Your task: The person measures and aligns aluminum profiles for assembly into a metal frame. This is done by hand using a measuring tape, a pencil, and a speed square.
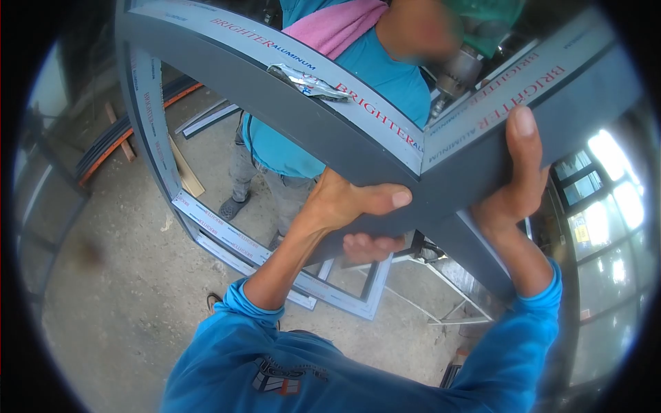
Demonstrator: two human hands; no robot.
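Observation:
A large dark grey aluminum frame [330,131] is raised close before me, with printed white film along its edge faces. My left hand [351,206] grips it just left of the corner joint, thumb on the grey face and fingertips curled below. To the right of that joint, my right hand [513,179] holds the frame too, its thumb pressed up against the side and its other fingers mostly hidden behind. A crumpled, peeled piece of film [310,82] sticks to the upper edge near the middle.
A person in a teal shirt [406,86] with a pink towel [337,27] stands just beyond the frame. Dark profiles with an orange edge [131,134] and a wooden strip [186,172] lie on the concrete floor [131,275]. A metal stand [454,320] is below right, near glazed panels [606,234].

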